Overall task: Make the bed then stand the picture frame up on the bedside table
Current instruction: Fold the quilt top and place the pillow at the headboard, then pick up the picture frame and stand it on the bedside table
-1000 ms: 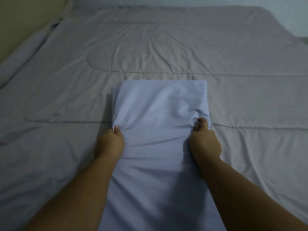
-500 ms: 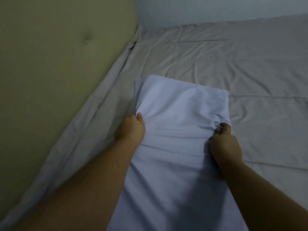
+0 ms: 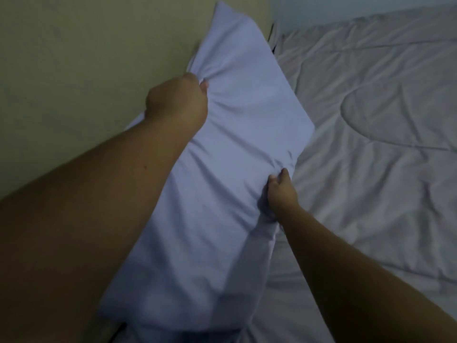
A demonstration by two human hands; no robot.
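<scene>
A long pale lilac pillow (image 3: 222, 169) is held tilted against the olive padded headboard (image 3: 86, 70), its far end raised. My left hand (image 3: 178, 102) grips a bunch of fabric on the pillow's left edge, close to the headboard. My right hand (image 3: 280, 191) pinches its right edge lower down, above the bed. A grey quilted cover (image 3: 371, 157) lies spread over the mattress, lightly creased. No picture frame or bedside table is in view.
A pale wall (image 3: 346, 8) runs behind the far side of the bed. A dark gap (image 3: 273, 38) shows where the headboard meets the mattress corner.
The pillow has swung left from the middle of the bed and risen up against the headboard. Both hands kept their hold on its edges, the left one now higher.
</scene>
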